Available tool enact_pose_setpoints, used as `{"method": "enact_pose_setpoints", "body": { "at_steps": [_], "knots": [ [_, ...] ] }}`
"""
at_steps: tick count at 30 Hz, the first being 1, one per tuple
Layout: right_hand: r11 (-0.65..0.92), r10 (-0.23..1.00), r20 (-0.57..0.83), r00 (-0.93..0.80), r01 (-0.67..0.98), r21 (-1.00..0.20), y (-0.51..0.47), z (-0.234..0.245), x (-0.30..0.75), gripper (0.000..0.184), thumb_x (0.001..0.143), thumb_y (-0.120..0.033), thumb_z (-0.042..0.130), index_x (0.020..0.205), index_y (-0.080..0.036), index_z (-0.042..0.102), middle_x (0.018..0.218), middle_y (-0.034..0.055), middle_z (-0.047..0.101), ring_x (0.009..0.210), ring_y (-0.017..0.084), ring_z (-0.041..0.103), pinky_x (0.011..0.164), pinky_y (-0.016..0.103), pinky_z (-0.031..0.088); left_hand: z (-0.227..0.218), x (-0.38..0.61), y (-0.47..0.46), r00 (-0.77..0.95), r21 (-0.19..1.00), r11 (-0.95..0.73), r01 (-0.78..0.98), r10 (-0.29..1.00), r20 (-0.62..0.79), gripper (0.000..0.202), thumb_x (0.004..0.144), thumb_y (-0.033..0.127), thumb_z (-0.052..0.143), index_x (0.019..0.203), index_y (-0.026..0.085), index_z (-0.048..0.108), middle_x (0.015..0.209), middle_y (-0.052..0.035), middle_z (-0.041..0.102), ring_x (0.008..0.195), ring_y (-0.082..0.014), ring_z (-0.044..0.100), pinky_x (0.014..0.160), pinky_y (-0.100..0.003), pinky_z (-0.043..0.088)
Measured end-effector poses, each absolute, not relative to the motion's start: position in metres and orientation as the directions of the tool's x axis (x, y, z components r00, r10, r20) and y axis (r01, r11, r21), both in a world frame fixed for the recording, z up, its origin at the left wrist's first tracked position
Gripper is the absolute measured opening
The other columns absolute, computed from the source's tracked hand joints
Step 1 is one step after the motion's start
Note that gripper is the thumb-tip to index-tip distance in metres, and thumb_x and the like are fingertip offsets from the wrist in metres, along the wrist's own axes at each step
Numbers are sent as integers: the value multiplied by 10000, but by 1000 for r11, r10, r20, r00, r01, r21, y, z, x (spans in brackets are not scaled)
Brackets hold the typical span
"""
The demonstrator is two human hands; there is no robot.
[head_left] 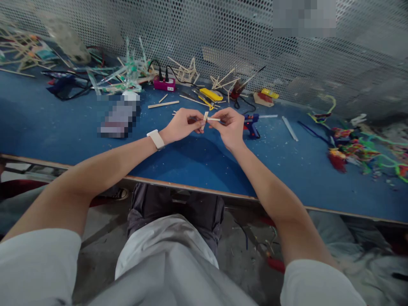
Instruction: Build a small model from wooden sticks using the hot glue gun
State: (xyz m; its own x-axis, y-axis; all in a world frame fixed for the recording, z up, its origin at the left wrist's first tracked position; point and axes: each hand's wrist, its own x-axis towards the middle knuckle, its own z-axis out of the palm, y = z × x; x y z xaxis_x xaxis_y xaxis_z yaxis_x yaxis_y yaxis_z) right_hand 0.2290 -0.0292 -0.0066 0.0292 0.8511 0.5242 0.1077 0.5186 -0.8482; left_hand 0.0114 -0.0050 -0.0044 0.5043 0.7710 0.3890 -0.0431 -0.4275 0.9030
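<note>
Over the blue table (197, 163), my left hand (183, 124) pinches a short pair of pale wooden sticks (205, 115) held nearly upright. My right hand (231, 126) is closed on another short wooden stick (214, 119), which lies crosswise. Its tip meets the upright pair; whether they are joined I cannot tell. Just right of my right hand lies a blue glue gun (253, 125), partly hidden by that hand. A clear glue stick (268, 116) sticks out from behind it. Loose wooden sticks (163, 104) lie beyond my left hand.
A purple power strip (164, 83) with black plugs stands at the back, near a yellow utility knife (211, 94). Stick frames (186, 70) lean by the perforated metal panel (223, 34). A blurred-out phone-like object (119, 117) is at left, colourful scraps (353, 146) at right.
</note>
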Motion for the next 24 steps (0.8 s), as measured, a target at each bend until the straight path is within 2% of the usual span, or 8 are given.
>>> {"method": "enact_pose_setpoints", "body": {
  "at_steps": [14, 24],
  "knots": [
    [525, 848, 530, 9, 121, -842, -30, -6, 230, 666, 638, -852, 1063, 862, -307, 754, 824, -35, 789, 746, 190, 779, 716, 414, 760, -4, 11, -5, 509, 900, -434, -31, 768, 388, 333, 1050, 457, 921, 980, 144, 832, 858, -84, 846, 791, -165, 859, 807, -281, 761],
    [525, 849, 529, 14, 108, -844, -30, -6, 229, 674, 619, -847, 1072, 847, -296, 759, 802, -40, 787, 716, 171, 764, 694, 374, 740, -4, 10, -5, 512, 896, -443, -27, 764, 393, 334, 1050, 455, 913, 970, 144, 824, 869, -84, 849, 795, -168, 867, 796, -263, 757]
  ]
}}
